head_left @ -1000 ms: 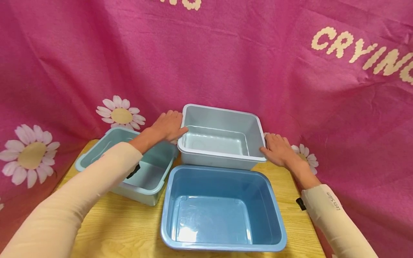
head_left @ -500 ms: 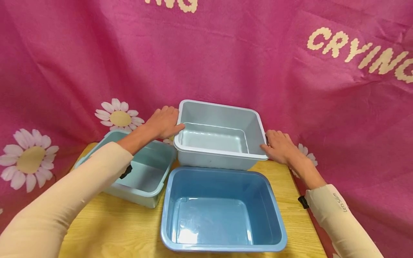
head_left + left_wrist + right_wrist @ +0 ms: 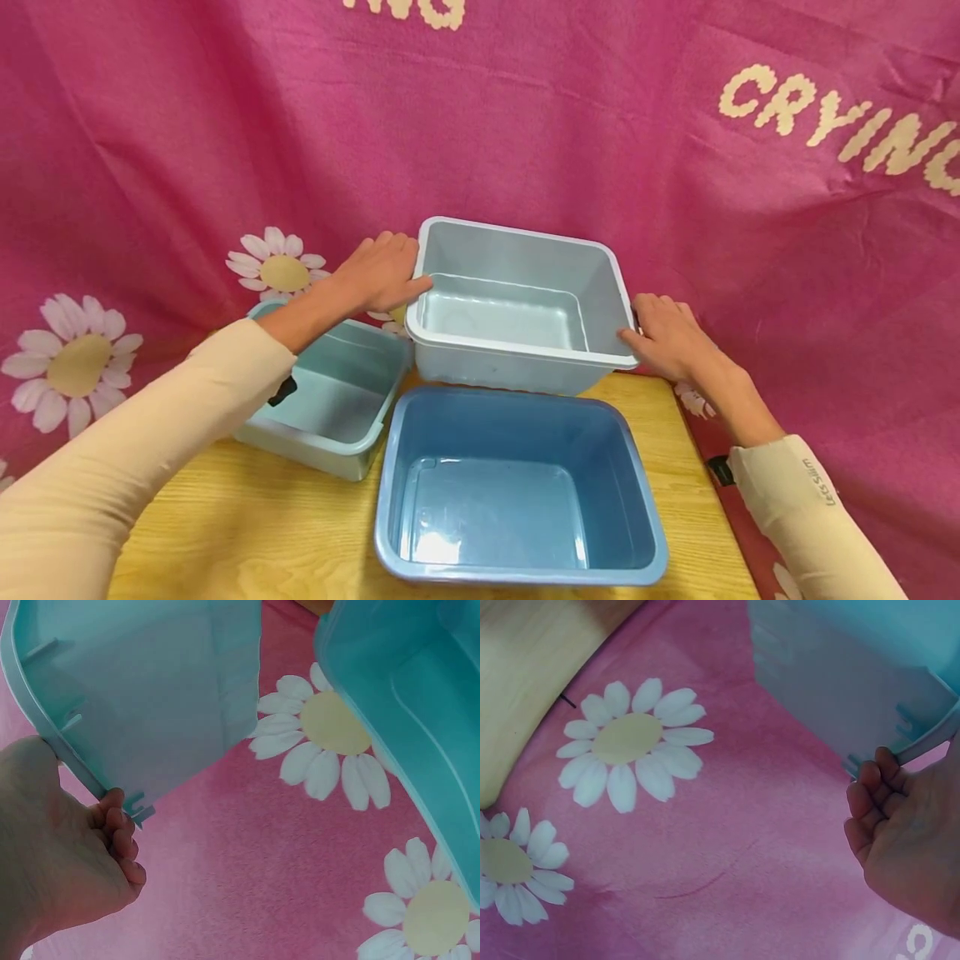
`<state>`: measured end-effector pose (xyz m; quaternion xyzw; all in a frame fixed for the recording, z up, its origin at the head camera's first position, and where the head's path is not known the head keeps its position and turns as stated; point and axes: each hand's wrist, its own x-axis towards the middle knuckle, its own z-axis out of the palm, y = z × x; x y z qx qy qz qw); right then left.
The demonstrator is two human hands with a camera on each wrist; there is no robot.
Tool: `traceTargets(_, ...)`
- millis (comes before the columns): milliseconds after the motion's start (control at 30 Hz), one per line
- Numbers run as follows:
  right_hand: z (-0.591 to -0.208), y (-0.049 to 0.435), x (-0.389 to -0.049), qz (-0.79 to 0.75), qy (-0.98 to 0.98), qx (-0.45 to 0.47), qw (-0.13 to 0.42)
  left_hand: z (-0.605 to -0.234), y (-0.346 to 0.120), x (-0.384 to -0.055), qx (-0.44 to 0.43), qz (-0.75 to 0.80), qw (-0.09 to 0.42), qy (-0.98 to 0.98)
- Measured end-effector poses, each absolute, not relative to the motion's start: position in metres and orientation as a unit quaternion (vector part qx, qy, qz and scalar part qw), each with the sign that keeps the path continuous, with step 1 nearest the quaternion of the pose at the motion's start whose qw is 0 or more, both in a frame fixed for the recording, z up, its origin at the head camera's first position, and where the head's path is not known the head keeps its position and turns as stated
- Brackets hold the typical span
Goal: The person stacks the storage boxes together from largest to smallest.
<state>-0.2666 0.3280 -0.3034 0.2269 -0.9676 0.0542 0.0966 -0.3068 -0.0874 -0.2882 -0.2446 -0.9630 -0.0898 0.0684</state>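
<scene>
A pale grey-blue plastic basin (image 3: 510,354) is held by both hands at its two short ends, behind the darker basin. My left hand (image 3: 381,271) grips the left rim, thumb over the edge; in the left wrist view its fingers (image 3: 124,840) curl under the lip. On the opposite end my right hand (image 3: 667,333) holds the rim the same way, and the right wrist view shows curled fingers (image 3: 874,795) below the lip. The inside of this basin shows nothing in it. Its outer end walls appear in both wrist views, over the pink cloth.
A darker blue basin (image 3: 517,575) stands at the front middle of the wooden table (image 3: 247,517). To the left, a pale green-blue basin (image 3: 352,450) sits partly behind my left sleeve. A pink cloth (image 3: 525,125) with daisies and letters hangs close behind the table.
The pale grey-blue basin has risen slightly, first shifting left and then back right, with both hands gripping it throughout. The other two basins have stayed in place.
</scene>
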Motion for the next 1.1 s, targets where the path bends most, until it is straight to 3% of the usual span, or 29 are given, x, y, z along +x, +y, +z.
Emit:
traceTargets(433, -0.290, 0.329, -0.252, 0.057, -0.952, 0.262, 0.145, -0.277, -0.088, -0.288, -0.242, -0.099, 0.067, -0.963)
traceTargets(1100, -0.297, 0.327, -0.209, 0.060, -0.943, 0.285, 0.163, -0.282, -0.096, -0.250, -0.252, -0.126, 0.063, -0.957)
